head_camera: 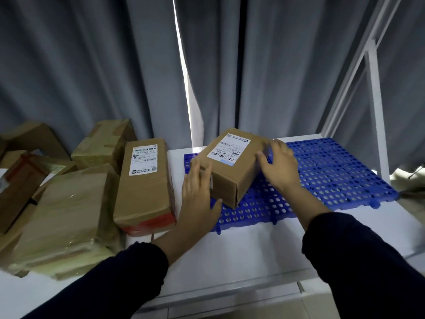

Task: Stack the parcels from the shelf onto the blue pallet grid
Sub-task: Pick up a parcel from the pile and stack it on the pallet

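The left hand (197, 194) is pressing flat against the left face of a small brown cardboard parcel with a white printed label (232, 180). Its fingers (195, 166) are lying straight and upright on the cardboard, with the thumb spreading out below the parcel's near corner. The right hand (280, 166) is cupping the opposite end, the thumb lying on the near side face and the other fingers (279, 146) curling round the far right corner, so the parcel is sitting squeezed between the two palms.

Under both sets of fingers the blue perforated plastic pallet grid (333, 171) is lying on a white shelf surface (241, 249). The parcel is over the grid's left part, turned at an angle to its edges. I cannot tell whether it is resting fully on the grid.

Just left of the left fingers, off the grid, a long brown cardboard parcel with a white label and red tape (145, 187) is lying on the shelf. Farther left, a heap of tape-wrapped brown parcels (69, 208) is piling up. Beyond the fingertips a grey pleated curtain (92, 65) is hanging.
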